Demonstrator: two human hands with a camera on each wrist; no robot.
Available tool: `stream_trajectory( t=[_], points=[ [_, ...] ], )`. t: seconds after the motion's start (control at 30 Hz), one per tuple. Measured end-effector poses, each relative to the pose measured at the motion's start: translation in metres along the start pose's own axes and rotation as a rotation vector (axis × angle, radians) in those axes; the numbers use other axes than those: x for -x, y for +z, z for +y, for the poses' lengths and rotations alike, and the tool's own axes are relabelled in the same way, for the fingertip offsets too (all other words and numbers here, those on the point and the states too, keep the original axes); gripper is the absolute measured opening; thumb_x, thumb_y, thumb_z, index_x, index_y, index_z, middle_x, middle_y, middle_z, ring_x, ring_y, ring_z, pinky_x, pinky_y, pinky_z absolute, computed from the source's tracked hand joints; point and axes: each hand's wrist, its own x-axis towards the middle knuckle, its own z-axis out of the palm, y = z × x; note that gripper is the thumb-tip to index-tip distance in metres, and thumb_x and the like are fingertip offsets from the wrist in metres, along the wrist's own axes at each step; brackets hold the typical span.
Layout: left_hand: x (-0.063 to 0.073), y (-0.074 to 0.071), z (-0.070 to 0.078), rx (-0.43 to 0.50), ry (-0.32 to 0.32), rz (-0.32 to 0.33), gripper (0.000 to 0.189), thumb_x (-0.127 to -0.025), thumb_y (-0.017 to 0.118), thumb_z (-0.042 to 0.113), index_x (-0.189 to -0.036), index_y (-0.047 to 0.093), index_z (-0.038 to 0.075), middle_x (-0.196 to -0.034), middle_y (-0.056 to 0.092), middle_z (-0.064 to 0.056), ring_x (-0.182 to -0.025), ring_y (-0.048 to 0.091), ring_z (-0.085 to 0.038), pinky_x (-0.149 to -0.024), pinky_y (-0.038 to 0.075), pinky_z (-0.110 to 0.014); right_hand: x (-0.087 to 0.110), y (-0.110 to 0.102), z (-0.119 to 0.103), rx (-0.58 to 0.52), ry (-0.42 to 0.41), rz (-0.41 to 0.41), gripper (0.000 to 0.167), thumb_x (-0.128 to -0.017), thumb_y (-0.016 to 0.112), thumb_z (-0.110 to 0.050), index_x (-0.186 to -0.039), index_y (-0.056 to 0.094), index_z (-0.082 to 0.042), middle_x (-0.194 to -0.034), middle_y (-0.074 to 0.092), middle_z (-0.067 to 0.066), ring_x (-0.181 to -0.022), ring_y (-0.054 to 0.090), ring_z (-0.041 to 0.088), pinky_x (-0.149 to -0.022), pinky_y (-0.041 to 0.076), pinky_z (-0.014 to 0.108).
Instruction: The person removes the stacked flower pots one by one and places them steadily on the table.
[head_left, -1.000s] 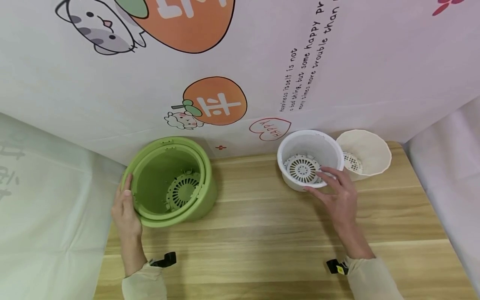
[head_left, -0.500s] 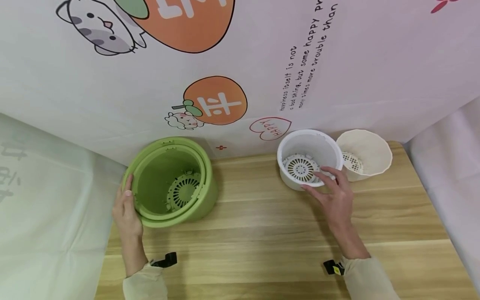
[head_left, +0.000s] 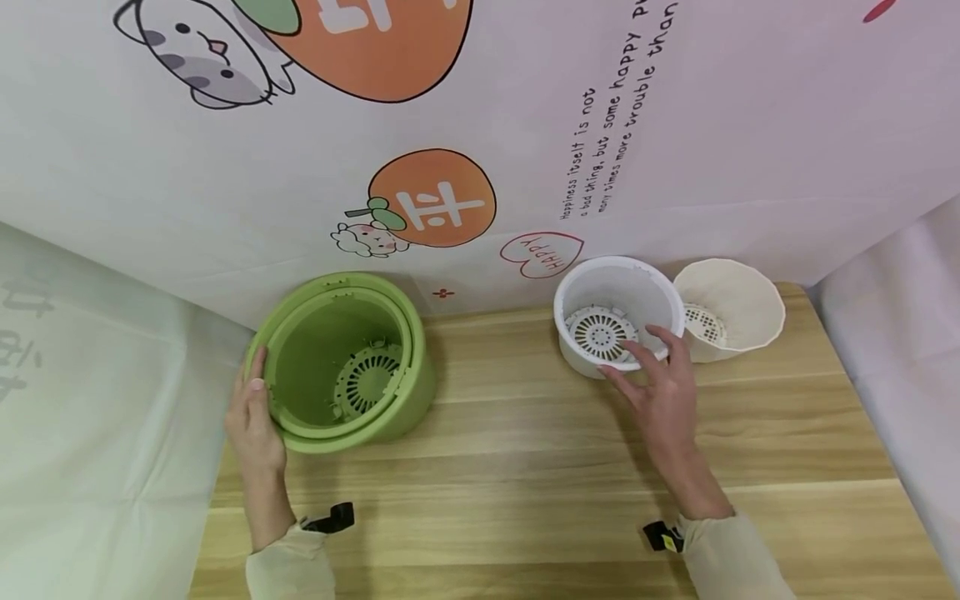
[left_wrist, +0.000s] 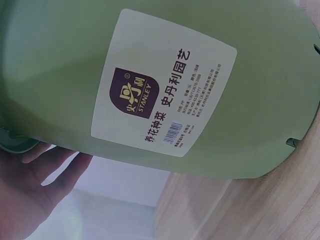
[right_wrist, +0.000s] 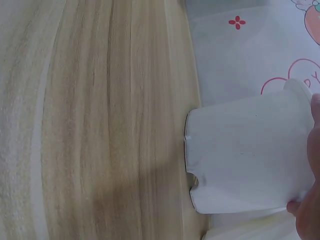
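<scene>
Two green flower pots [head_left: 408,392], one nested in the other, stand on the left of the table. My left hand [head_left: 253,425] holds their left side, thumb at the rim and fingers below it on the outside. The left wrist view shows the green wall with a white label [left_wrist: 165,85]. At the right, a white flower pot [head_left: 581,354] with a slotted base stands upright. My right hand [head_left: 667,400] pinches its near right rim, the thumb outside and fingers reaching inside. In the right wrist view, the white pot's side shows a notch at its base.
A cream pot [head_left: 742,304] with a perforated base stands just right of the white pot, close to it. Behind the wooden table [head_left: 495,467] rises a printed white cloth [head_left: 525,125]; plain cloth flanks both sides.
The right hand has shifted slightly left along the rim, and its fingers look a little more bent. The white pot has barely moved. Left hand and green pots stay in place.
</scene>
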Motion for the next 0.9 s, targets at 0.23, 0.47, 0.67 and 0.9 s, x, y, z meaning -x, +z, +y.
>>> stream_trajectory(
  t=[0.23, 0.47, 0.67, 0.9],
  points=[
    [0.000, 0.000, 0.000, 0.004, 0.020, 0.002, 0.041, -0.109, 0.032, 0.022, -0.142, 0.054, 0.011, -0.155, 0.041, -0.010, -0.145, 0.032, -0.029, -0.119, 0.022, -0.028, 0.002, -0.002, -0.004, 0.128, 0.015, -0.029, 0.073, -0.088, 0.056, -0.068, -0.112, 0.073, -0.001, -0.136, 0.049, 0.029, -0.120, 0.049, 0.049, -0.096, 0.045, 0.061],
    [-0.002, -0.001, -0.005, 0.003, 0.014, -0.010, 0.041, -0.109, 0.033, 0.023, -0.143, 0.054, 0.013, -0.156, 0.039, -0.009, -0.146, 0.031, -0.027, -0.120, 0.021, -0.029, 0.004, -0.003, -0.009, 0.262, 0.052, -0.037, 0.078, -0.089, 0.047, -0.074, -0.123, 0.070, -0.008, -0.142, 0.046, 0.027, -0.118, 0.047, 0.054, -0.072, 0.051, 0.066],
    [0.002, 0.001, 0.014, 0.012, 0.015, -0.005, 0.041, -0.109, 0.033, 0.021, -0.142, 0.053, 0.005, -0.155, 0.039, -0.014, -0.146, 0.030, -0.031, -0.119, 0.021, -0.028, 0.005, 0.000, -0.008, 0.304, -0.004, 0.003, 0.070, -0.093, 0.049, -0.067, -0.127, 0.066, -0.009, -0.141, 0.046, 0.030, -0.120, 0.045, 0.055, -0.082, 0.049, 0.067],
    [0.006, 0.002, 0.035, 0.027, 0.035, -0.006, 0.043, -0.109, 0.034, 0.021, -0.141, 0.051, -0.003, -0.154, 0.038, -0.018, -0.145, 0.029, -0.038, -0.121, 0.017, -0.032, 0.002, 0.003, -0.009, 0.287, -0.109, 0.095, 0.068, -0.089, 0.058, -0.063, -0.125, 0.066, -0.005, -0.136, 0.047, 0.034, -0.134, 0.037, 0.052, -0.117, 0.024, 0.058]
  ],
)
